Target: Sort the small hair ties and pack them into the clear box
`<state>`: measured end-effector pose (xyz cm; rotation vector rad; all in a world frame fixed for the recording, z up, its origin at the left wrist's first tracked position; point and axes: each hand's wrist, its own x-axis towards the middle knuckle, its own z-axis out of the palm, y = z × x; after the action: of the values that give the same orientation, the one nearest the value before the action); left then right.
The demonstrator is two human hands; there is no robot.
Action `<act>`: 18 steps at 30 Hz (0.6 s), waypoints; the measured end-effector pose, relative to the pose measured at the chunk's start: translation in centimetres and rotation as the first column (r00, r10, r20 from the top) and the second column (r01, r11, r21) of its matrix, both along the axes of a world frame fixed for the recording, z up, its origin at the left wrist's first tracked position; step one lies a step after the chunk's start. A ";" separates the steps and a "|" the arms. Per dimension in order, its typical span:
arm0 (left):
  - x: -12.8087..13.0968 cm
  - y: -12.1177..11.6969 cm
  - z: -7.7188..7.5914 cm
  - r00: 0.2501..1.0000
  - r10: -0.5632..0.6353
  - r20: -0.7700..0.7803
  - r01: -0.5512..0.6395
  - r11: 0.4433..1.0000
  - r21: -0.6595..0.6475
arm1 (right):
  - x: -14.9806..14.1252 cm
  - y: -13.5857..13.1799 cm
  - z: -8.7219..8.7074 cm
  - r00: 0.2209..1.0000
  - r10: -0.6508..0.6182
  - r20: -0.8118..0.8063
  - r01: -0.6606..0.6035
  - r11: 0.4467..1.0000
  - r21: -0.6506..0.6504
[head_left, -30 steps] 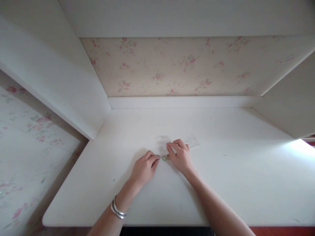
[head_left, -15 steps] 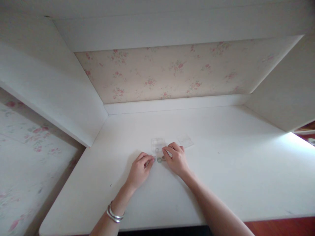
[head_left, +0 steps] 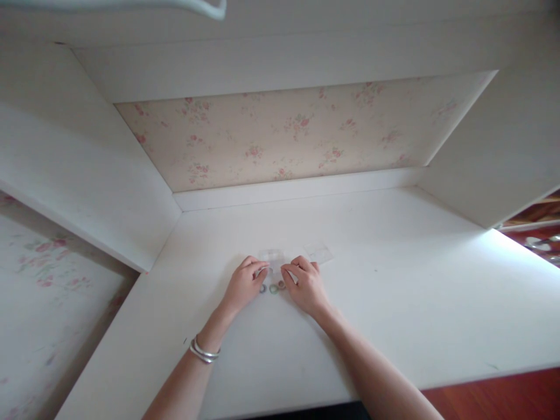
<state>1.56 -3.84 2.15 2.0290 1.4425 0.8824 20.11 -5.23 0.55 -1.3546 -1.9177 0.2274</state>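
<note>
My left hand (head_left: pixel 245 282) is closed in a pinch, with a thin pale ring (head_left: pixel 270 270) at its fingertips. Opposite it, my right hand (head_left: pixel 307 287) also has thumb and forefinger pressed together; whatever they hold is too small to make out. Between and behind the hands lies a clear plastic box (head_left: pixel 273 255), its near part partly covered by my fingers. Just below the fingertips, small rings lie in a row on the white desk: a grey one (head_left: pixel 263 289), a green one (head_left: pixel 273 289) and a brown one (head_left: pixel 282 284).
A flat clear plastic piece (head_left: pixel 319 252) lies behind my right hand. White panels enclose the desk (head_left: pixel 394 315) at the left, right and back, with flowered wallpaper (head_left: pixel 297 134) behind. A pale curved bar (head_left: pixel 184 4) hangs at the top left.
My left hand has let go of the grey ring and moved up to the pale ring by the box. My right hand keeps its pinch near the box. The view has shifted slightly.
</note>
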 end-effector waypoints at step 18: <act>-3.1 -2.2 -0.8 0.992 0.082 0.091 -0.074 0.993 -0.094 | -2.8 -1.5 1.1 0.881 0.323 0.344 -0.314 0.946 -0.085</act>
<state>-1.54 -6.01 1.35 1.8515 1.4910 0.9154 17.33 -6.74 1.60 -1.1447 -2.4519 0.1767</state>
